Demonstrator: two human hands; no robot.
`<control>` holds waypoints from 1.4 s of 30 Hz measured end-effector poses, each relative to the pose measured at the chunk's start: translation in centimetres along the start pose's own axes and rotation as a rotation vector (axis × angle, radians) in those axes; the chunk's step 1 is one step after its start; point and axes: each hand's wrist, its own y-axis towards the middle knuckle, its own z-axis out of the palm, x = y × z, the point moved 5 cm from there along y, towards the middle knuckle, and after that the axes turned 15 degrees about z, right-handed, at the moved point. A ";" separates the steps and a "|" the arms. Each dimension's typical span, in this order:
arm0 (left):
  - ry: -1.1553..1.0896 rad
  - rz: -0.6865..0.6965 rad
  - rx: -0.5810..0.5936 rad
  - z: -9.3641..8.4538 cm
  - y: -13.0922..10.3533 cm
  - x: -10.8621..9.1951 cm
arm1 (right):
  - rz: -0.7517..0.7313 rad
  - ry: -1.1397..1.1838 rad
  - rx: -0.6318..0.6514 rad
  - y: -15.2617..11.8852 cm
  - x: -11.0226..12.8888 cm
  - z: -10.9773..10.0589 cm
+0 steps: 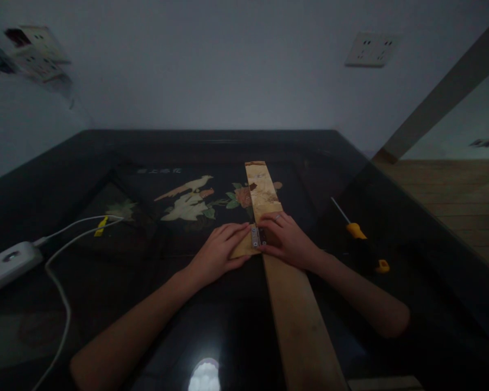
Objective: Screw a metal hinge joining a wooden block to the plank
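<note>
A long wooden board (299, 320) runs from the near edge of view toward the wall. Against its left side lies a small wooden piece (241, 250), gripped between the thumb and fingers of my left hand (215, 252). A metal hinge (255, 238) spans the joint between the two wooden parts. My right hand (291, 241) rests across the board, its thumb and fingertips closed around the hinge's right leaf. Part of that leaf is hidden by the fingers.
A screwdriver (356, 231) with a yellow and black handle lies to the right on the dark glossy table (228, 331). At left, a white power strip (10, 266) trails a white cable (67, 304) near a small yellow item (101, 226). The wall (212, 70) stands behind.
</note>
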 end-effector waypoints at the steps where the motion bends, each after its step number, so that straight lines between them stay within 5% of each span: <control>1: -0.003 -0.001 -0.002 0.0 0.0 0.0 | -0.004 0.005 0.003 0.0 -0.1 0.0; 42: 0.031 0.012 -0.010 -0.3 0.0 -0.2 | -0.042 0.143 0.065 0.3 -1.2 -0.1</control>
